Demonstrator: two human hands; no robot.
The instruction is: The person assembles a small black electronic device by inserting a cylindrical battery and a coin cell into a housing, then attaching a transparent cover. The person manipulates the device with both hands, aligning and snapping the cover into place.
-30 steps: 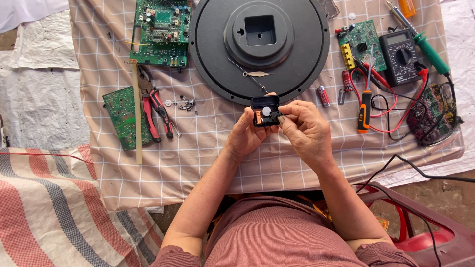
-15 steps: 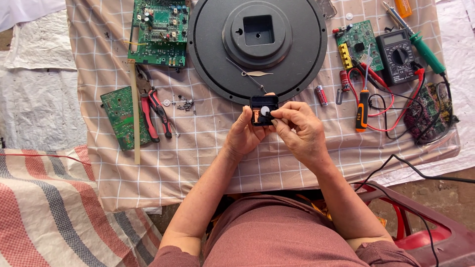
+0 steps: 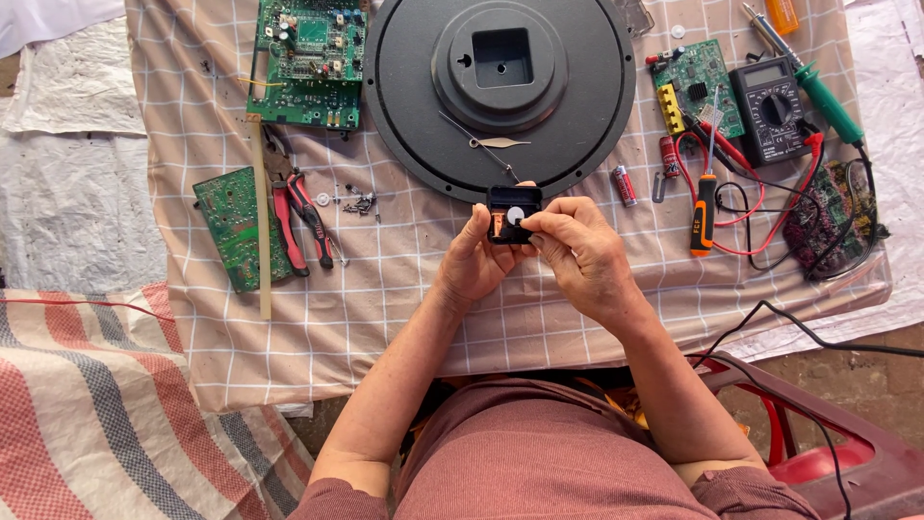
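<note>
Both of the person's bare forearms run up from the lower edge of the view and converge over the near half of the cloth-covered table, elbows apart and wrists drawn close together. The left hand [image 3: 478,258] is cupped with its palm turned inward, thumb raised along the front and the fingers curled behind, closed in a light grip. The right hand [image 3: 577,252] lies just beside it, knuckles up, its thumb and forefinger [image 3: 539,223] pinched together at the tips and pointing toward the left hand's thumb, the other 3 fingers loosely folded.
</note>
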